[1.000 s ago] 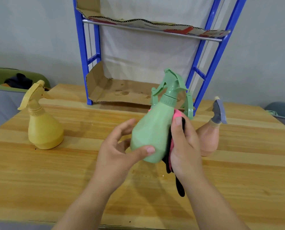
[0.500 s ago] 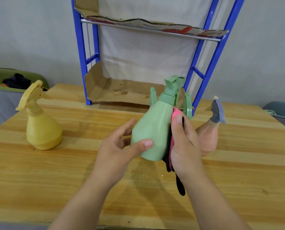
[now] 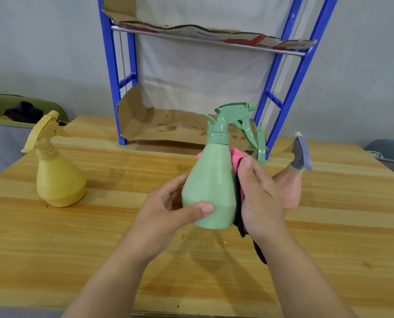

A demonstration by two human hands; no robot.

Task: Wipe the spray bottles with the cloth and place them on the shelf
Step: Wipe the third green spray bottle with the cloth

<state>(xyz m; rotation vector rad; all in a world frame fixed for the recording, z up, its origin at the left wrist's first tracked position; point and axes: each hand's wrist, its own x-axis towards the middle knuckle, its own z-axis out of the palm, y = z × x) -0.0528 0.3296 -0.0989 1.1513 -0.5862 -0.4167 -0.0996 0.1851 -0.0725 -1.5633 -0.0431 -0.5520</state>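
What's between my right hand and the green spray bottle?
A pink and black cloth, pressed by the right hand against the green spray bottle; the head view shows it.

Single wide-angle view from the wearer's head, facing forward and down across the table toward the shelf at its far side. The left hand and right hand lie close, near centre frame.

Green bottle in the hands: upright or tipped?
Roughly upright: green bottle has spray head on top, base down, gripped by left hand; right hand presses cloth against its side.
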